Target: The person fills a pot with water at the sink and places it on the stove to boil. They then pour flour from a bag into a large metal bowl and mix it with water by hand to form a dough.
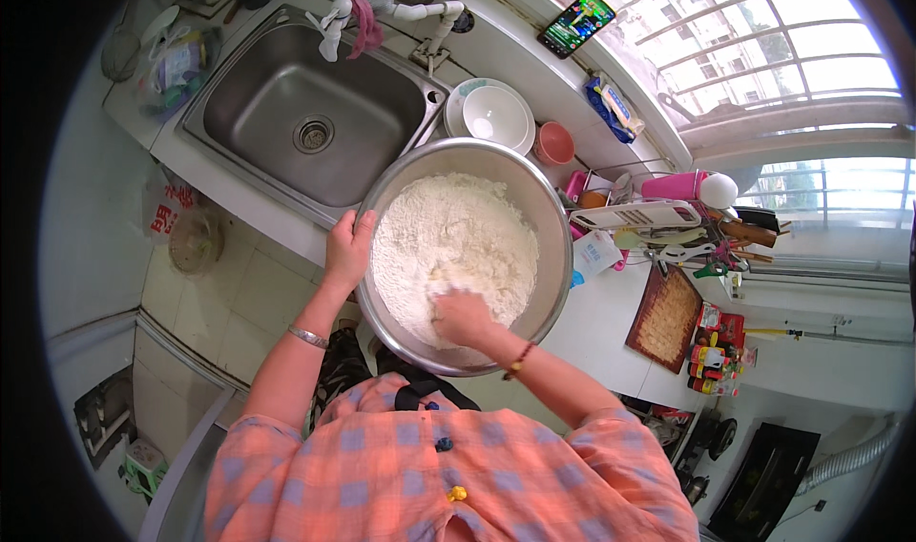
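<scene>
A large metal basin stands before me, partly over the counter edge beside the sink. Loose white flour covers its bottom, with some clumped, yellowish patches near the middle. My left hand grips the basin's left rim, thumb on top. Down in the flour is my right hand, blurred by motion. Its fingertips are sunk in or hidden by the flour, so whether they close on any of it is unclear.
A steel sink with a white faucet adjoins on the left. Behind the basin are stacked bowls and a pink bowl. A utensil rack, a white packet and a woven board lie rightward. A phone leans by the window.
</scene>
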A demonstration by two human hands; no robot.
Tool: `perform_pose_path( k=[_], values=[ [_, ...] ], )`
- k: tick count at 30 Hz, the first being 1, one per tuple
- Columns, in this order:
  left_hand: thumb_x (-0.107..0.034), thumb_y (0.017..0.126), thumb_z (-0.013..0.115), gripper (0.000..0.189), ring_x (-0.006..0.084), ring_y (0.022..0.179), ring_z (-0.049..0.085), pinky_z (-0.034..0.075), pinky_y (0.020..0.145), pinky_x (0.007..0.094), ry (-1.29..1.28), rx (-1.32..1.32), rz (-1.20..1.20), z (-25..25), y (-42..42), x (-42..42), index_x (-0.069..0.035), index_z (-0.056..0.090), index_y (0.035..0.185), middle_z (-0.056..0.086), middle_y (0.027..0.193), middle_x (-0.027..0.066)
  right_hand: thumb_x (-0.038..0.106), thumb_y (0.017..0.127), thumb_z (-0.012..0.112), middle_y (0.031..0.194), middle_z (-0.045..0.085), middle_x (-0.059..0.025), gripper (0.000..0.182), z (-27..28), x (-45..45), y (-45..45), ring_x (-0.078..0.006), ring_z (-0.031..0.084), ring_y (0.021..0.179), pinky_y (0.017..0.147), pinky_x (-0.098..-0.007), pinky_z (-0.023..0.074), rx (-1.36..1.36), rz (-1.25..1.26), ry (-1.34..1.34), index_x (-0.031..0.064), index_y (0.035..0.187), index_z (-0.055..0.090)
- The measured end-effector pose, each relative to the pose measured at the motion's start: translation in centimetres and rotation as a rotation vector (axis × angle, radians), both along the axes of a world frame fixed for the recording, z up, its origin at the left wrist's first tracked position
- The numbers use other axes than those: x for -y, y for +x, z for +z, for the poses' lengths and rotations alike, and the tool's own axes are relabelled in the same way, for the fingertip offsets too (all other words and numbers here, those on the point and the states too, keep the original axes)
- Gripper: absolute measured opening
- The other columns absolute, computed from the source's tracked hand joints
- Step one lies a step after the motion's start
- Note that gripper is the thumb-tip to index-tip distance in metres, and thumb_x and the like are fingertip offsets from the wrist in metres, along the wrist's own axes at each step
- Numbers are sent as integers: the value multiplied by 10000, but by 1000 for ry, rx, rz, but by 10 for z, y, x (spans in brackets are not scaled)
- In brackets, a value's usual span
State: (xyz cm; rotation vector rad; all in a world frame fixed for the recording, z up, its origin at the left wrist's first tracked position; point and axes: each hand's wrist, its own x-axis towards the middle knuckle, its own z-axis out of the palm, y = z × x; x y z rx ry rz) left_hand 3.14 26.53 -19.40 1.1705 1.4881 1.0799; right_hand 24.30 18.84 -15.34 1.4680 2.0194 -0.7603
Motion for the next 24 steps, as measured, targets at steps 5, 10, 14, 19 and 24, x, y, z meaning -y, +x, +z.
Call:
perform_pose_path(
  k=[5, 10, 14, 19, 24],
  values=[
    [-308, 945, 549, 401, 111, 596, 356, 362, 521, 321, 23, 38, -24, 10, 4, -3, -6, 436, 707, 419, 581, 50, 169, 764, 562, 1099, 609, -188, 387, -35, -59, 3, -344, 592, 1024, 836, -474, 490, -85, -79, 216, 104, 1143, 609],
    [-317, 944, 551, 411, 113, 599, 355, 359, 524, 322, 16, 36, -9, 4, 5, -3, -7, 432, 701, 417, 584, 48, 210, 817, 551, 1107, 611, -176, 361, -37, -39, 55, -345, 598, 1031, 841, -488, 496, 5, -161, 95, 115, 1161, 602],
    [-311, 943, 553, 413, 114, 592, 345, 353, 520, 322, -24, 24, 2, 3, 3, -1, -10, 417, 694, 403, 580, 43, 245, 806, 571, 1131, 603, -182, 371, -11, 1, 7, -363, 596, 1037, 855, -484, 495, -32, -13, 31, 127, 1157, 605],
    [-299, 942, 555, 407, 107, 579, 339, 347, 511, 320, 48, 30, 5, 6, 5, -2, -15, 410, 689, 398, 572, 37, 186, 790, 566, 1107, 615, -180, 347, -18, -66, -14, -368, 588, 1040, 843, -466, 501, -127, -115, 124, 120, 1125, 625],
    [-296, 939, 557, 396, 122, 578, 362, 362, 517, 330, 26, 35, -16, 6, 3, -3, -6, 427, 702, 433, 577, 59, 208, 797, 582, 1100, 617, -191, 265, -31, -57, 44, -370, 620, 933, 778, -434, 532, -45, -246, 291, 55, 1006, 638]
  ],
)
